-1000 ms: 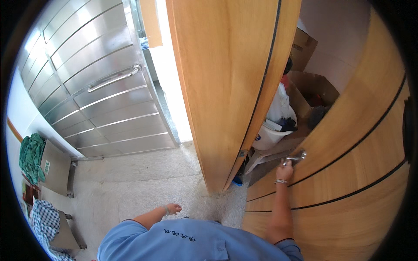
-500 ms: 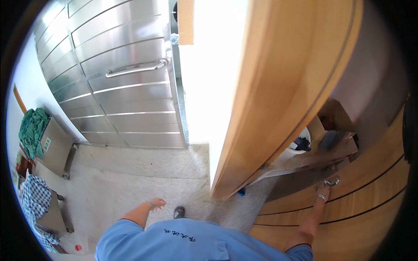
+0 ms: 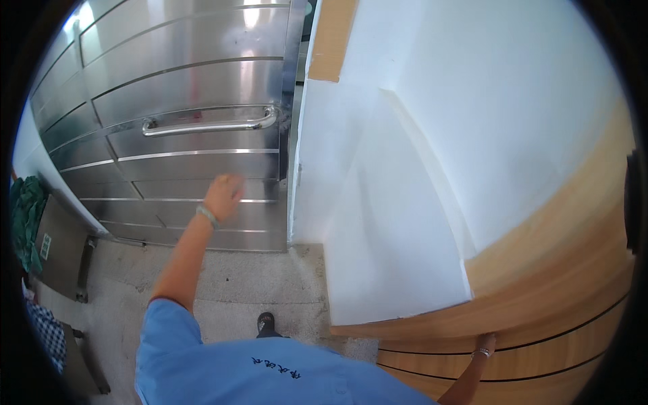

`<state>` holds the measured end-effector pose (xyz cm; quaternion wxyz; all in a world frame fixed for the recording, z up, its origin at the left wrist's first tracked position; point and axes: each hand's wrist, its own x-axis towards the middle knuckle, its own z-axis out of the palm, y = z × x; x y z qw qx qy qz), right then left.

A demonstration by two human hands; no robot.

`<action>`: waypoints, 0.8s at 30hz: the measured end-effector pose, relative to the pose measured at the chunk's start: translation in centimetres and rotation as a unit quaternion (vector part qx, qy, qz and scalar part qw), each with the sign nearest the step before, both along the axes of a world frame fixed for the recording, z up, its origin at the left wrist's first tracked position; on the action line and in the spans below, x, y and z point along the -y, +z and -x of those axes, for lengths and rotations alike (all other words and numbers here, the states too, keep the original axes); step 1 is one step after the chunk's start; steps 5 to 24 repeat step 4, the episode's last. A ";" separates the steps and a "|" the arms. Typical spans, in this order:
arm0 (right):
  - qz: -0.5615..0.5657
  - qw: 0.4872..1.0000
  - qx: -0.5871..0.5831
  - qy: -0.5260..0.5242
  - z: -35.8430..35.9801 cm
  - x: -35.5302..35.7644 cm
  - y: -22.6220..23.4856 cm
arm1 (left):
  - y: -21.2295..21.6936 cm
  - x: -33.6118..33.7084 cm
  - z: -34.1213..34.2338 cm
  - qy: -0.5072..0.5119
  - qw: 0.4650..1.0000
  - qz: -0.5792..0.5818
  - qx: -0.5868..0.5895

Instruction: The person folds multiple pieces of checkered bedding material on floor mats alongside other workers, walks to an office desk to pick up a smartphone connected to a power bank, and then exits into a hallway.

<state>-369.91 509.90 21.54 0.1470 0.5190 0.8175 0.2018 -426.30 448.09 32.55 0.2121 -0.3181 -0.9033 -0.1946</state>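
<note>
My left hand (image 3: pixel 224 197) reaches forward, blurred by motion, in front of a brushed-metal door (image 3: pixel 202 169). It is below the door's long horizontal bar handle (image 3: pixel 209 127) and nearest to it. No held thing shows in this hand, and its fingers are too smeared to read. My right hand (image 3: pixel 486 343) is low on the right, at a light wooden door (image 3: pixel 513 368) with dark grooves. Its fingers are hidden at the edge of the wooden frame (image 3: pixel 540 304), and the door's lever handle is out of sight.
A white wall (image 3: pixel 405 236) with a projecting corner stands between the two doors. At the left are a metal cabinet on casters (image 3: pixel 64 250) with green cloth (image 3: pixel 27 223) on it and a checked cloth (image 3: pixel 46 331). Grey floor (image 3: pixel 223 280) lies around my shoe (image 3: pixel 266 322).
My left hand has risen forward toward the metal door. I have turned, and the wooden door appears drawn closer to its frame; the boxes behind it are hidden. The right hand was on its lever handle.
</note>
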 end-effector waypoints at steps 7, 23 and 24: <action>0.053 0.991 0.120 0.036 2.7 4.5 0.5 | 6.2 -0.4 7.7 -0.028 0.991 -0.025 -0.125; 0.053 0.991 0.120 0.036 2.7 4.5 0.5 | 6.2 -0.4 7.7 -0.028 0.991 -0.025 -0.125; 0.053 0.991 0.120 0.036 2.7 4.5 0.5 | 6.2 -0.4 7.7 -0.028 0.991 -0.025 -0.125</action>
